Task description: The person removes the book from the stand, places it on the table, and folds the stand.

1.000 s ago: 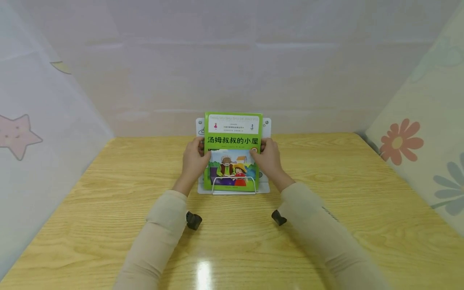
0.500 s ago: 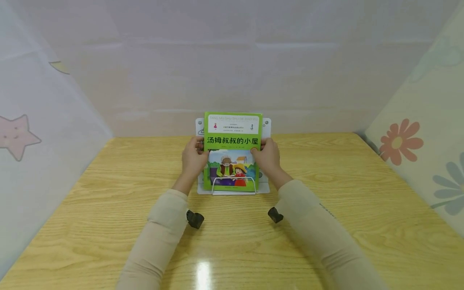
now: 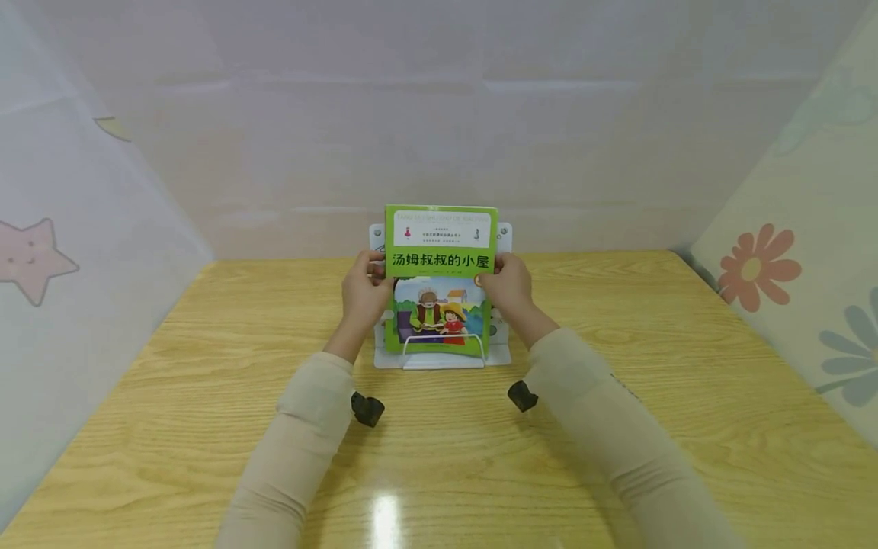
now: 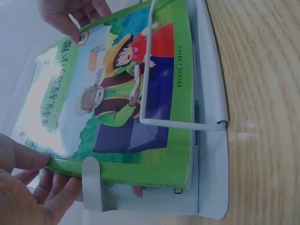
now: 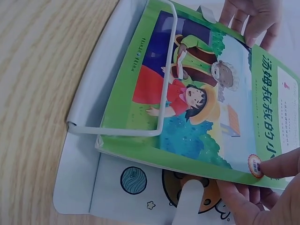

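Note:
A green picture book [image 3: 442,261] stands in a white book stand [image 3: 499,354], behind the stand's wire retainer [image 4: 146,75]. My left hand [image 3: 366,293] grips the book's left edge, thumb in front and fingers behind. On the opposite edge my right hand [image 3: 511,288] pinches it the same way, its thumb beside the round sticker [image 5: 255,165]. In the right wrist view the book's lower edge sits raised off the stand's ledge [image 5: 77,164]. White side tabs [image 4: 92,183] stick up from the printed back plate, which the book mostly hides.
The stand sits on a wood-grain table [image 3: 439,457] near its far edge. A pale cloth backdrop [image 3: 439,114] rises behind, with printed side panels left and right. Black wrist cameras [image 3: 368,410] jut from both sleeves over the table.
The book has risen slightly in the stand, with both hands moving up along with it. Its bottom edge now shows higher behind the wire retainer. The stand has stayed in place.

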`<move>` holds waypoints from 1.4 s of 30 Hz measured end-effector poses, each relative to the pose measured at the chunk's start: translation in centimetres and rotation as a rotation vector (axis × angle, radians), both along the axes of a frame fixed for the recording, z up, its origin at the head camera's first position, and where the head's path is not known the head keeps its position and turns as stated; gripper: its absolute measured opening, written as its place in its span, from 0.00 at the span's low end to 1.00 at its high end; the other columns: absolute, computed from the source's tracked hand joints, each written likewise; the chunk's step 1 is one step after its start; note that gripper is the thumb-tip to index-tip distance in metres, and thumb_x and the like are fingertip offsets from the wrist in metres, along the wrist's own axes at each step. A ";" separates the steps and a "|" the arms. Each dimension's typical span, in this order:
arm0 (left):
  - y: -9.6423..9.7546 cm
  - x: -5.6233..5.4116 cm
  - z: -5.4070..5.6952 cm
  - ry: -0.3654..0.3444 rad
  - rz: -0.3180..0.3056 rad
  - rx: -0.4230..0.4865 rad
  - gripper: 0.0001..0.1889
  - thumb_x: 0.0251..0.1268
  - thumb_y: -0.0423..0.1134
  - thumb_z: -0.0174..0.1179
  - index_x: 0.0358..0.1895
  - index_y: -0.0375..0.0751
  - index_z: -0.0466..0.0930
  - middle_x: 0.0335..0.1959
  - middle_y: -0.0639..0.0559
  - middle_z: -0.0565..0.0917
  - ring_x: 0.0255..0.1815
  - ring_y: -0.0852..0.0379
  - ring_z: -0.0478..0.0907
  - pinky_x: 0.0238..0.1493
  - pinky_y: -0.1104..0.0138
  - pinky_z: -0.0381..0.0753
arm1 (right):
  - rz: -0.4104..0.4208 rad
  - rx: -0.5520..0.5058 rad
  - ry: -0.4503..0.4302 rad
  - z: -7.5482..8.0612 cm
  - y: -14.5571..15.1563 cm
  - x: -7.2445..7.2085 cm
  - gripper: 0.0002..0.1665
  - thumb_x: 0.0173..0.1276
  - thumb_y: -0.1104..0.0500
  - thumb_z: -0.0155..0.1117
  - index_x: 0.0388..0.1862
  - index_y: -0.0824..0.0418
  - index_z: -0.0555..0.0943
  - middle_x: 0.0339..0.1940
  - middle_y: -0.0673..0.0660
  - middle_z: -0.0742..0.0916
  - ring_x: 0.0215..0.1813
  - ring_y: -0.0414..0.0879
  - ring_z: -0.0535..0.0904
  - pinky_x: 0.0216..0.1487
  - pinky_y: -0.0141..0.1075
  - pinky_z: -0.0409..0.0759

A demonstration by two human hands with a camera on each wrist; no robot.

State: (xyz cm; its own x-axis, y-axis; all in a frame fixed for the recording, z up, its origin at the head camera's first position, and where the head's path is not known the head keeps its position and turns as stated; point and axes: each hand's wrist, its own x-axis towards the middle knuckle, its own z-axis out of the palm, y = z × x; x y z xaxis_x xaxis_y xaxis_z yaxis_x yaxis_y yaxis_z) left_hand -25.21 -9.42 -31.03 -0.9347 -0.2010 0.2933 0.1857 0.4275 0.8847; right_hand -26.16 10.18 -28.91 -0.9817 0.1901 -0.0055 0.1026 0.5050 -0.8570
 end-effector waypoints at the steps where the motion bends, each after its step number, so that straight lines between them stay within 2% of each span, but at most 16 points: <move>1: 0.0 0.0 0.0 -0.003 -0.001 -0.002 0.17 0.51 0.23 0.53 0.46 0.39 0.69 0.34 0.44 0.73 0.33 0.51 0.71 0.34 0.65 0.73 | 0.005 -0.003 -0.001 0.1 0.0 0.0 0.21 0.56 0.67 0.56 0.50 0.69 0.68 0.39 0.59 0.74 0.42 0.49 0.70 0.42 0.34 0.73; 6: 0.0 -0.3 0.2 -0.004 -0.006 0.001 0.17 0.51 0.24 0.54 0.46 0.39 0.69 0.34 0.45 0.73 0.34 0.52 0.71 0.33 0.65 0.73 | 0.002 -0.017 0.031 0.4 0.2 -0.2 0.18 0.57 0.66 0.54 0.48 0.68 0.70 0.39 0.59 0.74 0.41 0.49 0.70 0.40 0.34 0.74; 12: 0.0 -0.5 1.0 0.056 -0.024 0.041 0.17 0.50 0.23 0.54 0.46 0.38 0.70 0.34 0.44 0.73 0.34 0.51 0.71 0.35 0.65 0.73 | -0.005 -0.041 0.093 1.1 0.4 -0.4 0.17 0.57 0.67 0.55 0.47 0.67 0.71 0.36 0.59 0.75 0.38 0.50 0.71 0.37 0.35 0.75; 22: 0.0 -0.7 2.3 0.152 -0.041 0.082 0.17 0.50 0.22 0.54 0.46 0.36 0.69 0.33 0.43 0.74 0.32 0.50 0.71 0.35 0.65 0.73 | -0.001 -0.019 0.178 2.8 0.4 -0.2 0.16 0.58 0.66 0.55 0.47 0.65 0.72 0.34 0.59 0.75 0.36 0.49 0.71 0.35 0.35 0.75; 33: 0.0 -0.7 4.4 0.272 -0.050 0.065 0.16 0.52 0.23 0.54 0.46 0.36 0.69 0.33 0.44 0.73 0.33 0.51 0.72 0.33 0.65 0.73 | 0.015 -0.047 0.270 5.1 0.5 -0.1 0.15 0.59 0.67 0.55 0.47 0.65 0.71 0.32 0.58 0.74 0.37 0.49 0.70 0.36 0.36 0.73; 42: -0.4 -0.3 6.2 0.310 -0.060 0.066 0.16 0.52 0.24 0.54 0.46 0.35 0.70 0.33 0.43 0.74 0.32 0.51 0.73 0.34 0.66 0.74 | 0.044 -0.069 0.317 6.4 0.6 -0.3 0.15 0.59 0.66 0.55 0.46 0.63 0.72 0.32 0.57 0.73 0.37 0.46 0.69 0.34 0.33 0.72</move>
State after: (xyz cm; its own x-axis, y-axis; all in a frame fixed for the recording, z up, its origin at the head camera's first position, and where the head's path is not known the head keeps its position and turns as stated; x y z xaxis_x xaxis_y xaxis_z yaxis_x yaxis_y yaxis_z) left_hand -25.52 -9.86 -24.80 -0.8139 -0.1758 0.5538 0.4736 0.3513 0.8076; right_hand -26.42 10.73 -22.46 -0.9437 0.1575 0.2908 -0.1958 0.4424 -0.8752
